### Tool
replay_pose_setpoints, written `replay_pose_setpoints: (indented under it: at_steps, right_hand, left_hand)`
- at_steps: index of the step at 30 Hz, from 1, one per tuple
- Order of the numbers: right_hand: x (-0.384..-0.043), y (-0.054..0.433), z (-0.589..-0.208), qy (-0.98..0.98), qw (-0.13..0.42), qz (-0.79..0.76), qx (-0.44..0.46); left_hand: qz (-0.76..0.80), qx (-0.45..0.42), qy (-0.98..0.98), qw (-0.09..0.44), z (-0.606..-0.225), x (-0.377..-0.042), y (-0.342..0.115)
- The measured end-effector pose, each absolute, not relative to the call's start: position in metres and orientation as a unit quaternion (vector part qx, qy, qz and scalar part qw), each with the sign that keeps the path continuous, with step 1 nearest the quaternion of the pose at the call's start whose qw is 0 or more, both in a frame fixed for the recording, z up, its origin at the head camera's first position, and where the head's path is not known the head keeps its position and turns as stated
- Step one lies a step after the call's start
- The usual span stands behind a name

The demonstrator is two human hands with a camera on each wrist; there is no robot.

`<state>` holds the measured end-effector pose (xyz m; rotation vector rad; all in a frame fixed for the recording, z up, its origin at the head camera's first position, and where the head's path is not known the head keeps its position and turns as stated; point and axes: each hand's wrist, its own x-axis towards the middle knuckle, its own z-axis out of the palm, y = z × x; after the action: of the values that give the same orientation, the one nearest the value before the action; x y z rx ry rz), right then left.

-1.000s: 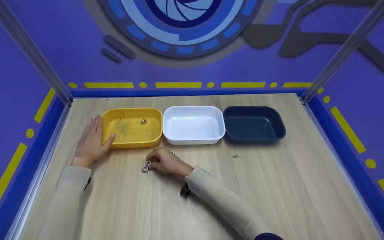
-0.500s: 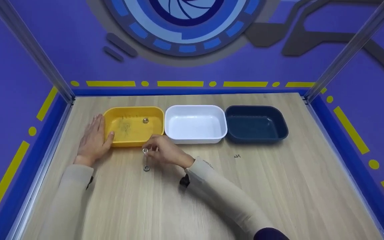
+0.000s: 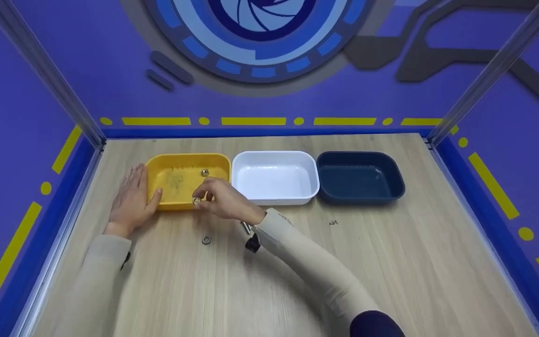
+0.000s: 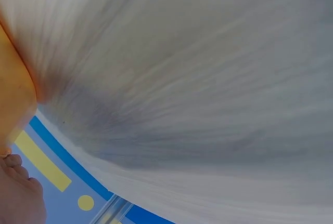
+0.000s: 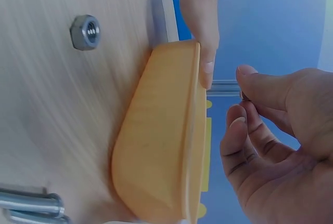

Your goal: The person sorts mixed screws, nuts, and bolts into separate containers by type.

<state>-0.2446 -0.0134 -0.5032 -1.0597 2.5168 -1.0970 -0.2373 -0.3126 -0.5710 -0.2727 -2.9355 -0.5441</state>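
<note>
My right hand (image 3: 225,199) pinches a small metal nut (image 3: 196,201) between thumb and fingertips, over the front rim of the yellow tray (image 3: 187,206). In the right wrist view the fingers hide most of that nut. A second nut (image 3: 205,172) lies inside the yellow tray. On the table in front of it rests another hex nut (image 3: 206,239), its threaded hole plain in the right wrist view. My left hand (image 3: 131,201) lies with straight fingers along the tray's left side, thumb at its front left corner.
A white tray (image 3: 275,201) and a dark blue tray (image 3: 360,200) stand to the right of the yellow one. Metal bolts (image 3: 246,228) lie on the table, partly hidden by my right wrist. Small dark marks (image 3: 333,223) show before the blue tray.
My right hand has lifted a nut from beside the other one on the table and carried it up and forward to the yellow tray. The left hand keeps its place.
</note>
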Motion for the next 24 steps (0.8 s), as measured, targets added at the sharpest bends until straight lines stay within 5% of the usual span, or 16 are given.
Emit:
replay_pose_setpoints:
  at_steps: [24]
  right_hand:
    - [-0.281,-0.049,-0.483,0.892,0.06,-0.331,-0.303]
  left_hand:
    - [-0.184,-0.093,-0.976,0.067,-0.569,-0.238,-0.312]
